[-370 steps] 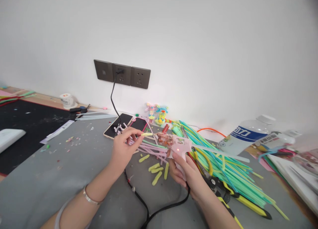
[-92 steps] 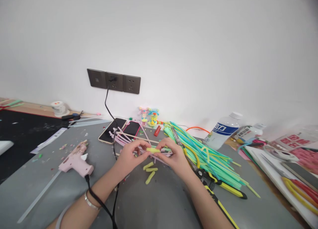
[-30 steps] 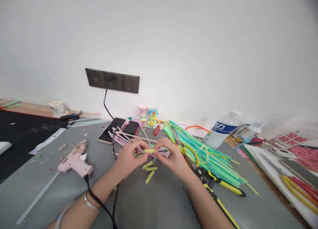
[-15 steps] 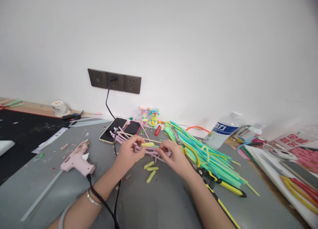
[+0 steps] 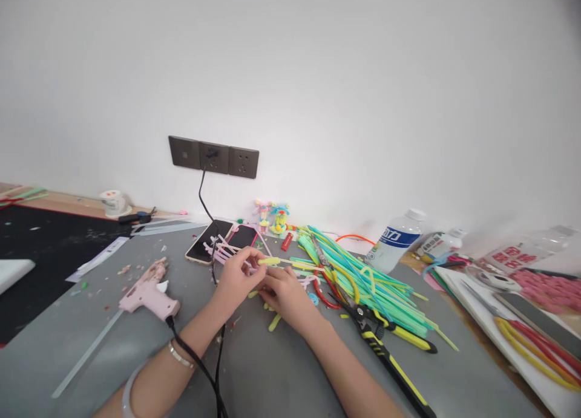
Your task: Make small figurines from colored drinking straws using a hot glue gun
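My left hand (image 5: 236, 279) is closed in a pinch on a short yellow fuzzy stick, like a cut piece of pipe cleaner (image 5: 270, 261). Right beside it, my right hand (image 5: 288, 294) has its fingers curled together near the left fingertips; whatever it may grip is hidden. Short yellow-green pieces (image 5: 275, 323) lie on the grey mat (image 5: 272, 382), partly covered by my right hand. Pale purple pipe cleaners (image 5: 221, 251) lie behind my hands.
Black-and-yellow pliers (image 5: 385, 351) rest by a heap of green pipe cleaners (image 5: 390, 291). A pink glue gun (image 5: 149, 294) lies left, its cable (image 5: 195, 357) running past my left arm. Phones (image 5: 209, 241), two small figures (image 5: 279, 218) and a bottle (image 5: 394, 242) stand or lie behind.
My right hand has moved left, up against my left hand and over the loose yellow pieces. The left hand still holds its yellow piece. The view has shifted slightly, uncovering red handles near the pliers.
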`<action>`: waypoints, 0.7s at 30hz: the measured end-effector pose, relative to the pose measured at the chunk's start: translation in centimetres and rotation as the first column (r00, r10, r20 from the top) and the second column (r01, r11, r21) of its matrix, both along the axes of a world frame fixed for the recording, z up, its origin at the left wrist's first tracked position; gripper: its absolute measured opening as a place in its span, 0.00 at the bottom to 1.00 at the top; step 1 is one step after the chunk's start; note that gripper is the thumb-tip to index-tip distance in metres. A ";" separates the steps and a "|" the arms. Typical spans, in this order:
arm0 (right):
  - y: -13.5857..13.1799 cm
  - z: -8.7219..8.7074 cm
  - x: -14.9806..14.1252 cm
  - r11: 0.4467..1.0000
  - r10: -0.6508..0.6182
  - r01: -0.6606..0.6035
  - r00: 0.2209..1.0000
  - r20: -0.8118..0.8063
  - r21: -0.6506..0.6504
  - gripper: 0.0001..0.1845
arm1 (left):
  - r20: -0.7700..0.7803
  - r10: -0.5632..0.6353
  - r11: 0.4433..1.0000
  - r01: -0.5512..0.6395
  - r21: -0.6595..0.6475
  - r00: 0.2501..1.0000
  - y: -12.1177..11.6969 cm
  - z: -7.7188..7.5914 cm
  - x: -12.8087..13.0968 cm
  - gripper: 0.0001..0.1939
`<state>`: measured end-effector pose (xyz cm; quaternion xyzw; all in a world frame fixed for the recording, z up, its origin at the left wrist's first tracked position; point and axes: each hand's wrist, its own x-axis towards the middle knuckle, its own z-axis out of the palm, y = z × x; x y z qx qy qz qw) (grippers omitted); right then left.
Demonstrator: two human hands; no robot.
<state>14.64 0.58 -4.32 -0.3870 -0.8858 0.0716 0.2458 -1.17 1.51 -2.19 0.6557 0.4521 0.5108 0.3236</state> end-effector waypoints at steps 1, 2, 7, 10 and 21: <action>-0.1 0.1 0.0 1.000 0.003 -0.003 1.000 0.000 0.000 0.10 | 0.003 0.000 1.000 0.000 0.002 1.000 0.0 0.0 0.0 0.03; -0.1 0.3 0.2 1.000 0.006 -0.006 1.000 -0.001 0.000 0.10 | 0.006 0.001 1.000 -0.001 0.002 1.000 0.0 -0.1 0.0 0.03; -0.4 1.2 2.0 0.999 -0.047 0.048 0.998 -0.044 0.025 0.09 | 0.024 0.003 1.000 -0.003 -0.009 1.000 0.0 0.0 0.0 0.03; -1.2 2.1 2.1 0.990 -0.112 0.120 0.987 -0.115 0.069 0.12 | 0.029 0.000 1.000 0.000 -0.021 1.000 0.1 -0.2 0.0 0.03; -6.2 4.4 -18.0 0.969 -0.110 0.135 0.986 0.127 -0.205 0.27 | 0.014 -0.039 0.999 0.040 -0.035 0.999 0.4 -1.2 -0.1 0.04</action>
